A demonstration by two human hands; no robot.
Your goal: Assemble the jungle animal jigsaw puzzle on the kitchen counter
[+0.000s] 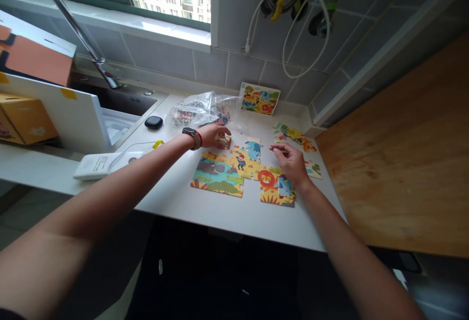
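Note:
My left hand (213, 135), with a watch on its wrist, curls its fingers over a small puzzle piece (224, 142) above the joined part of the jigsaw puzzle (217, 173). That part shows a hippo in water, a child and a blue elephant. To the right, my right hand (292, 161) hovers over the counter with thumb and forefinger pinched together; whatever may be between them is too small to make out. Beneath it lies a lion section (268, 190), with a loose blue piece (284, 186) on top. Loose puzzle pieces (293, 134) lie beyond my right hand.
A picture card (260, 99) leans against the tiled wall. Crumpled clear plastic bags (200, 107) lie behind my left hand. A black case (153, 122), a white device (106, 163) and the sink (124, 100) are at the left. A wooden panel (403, 154) borders the right.

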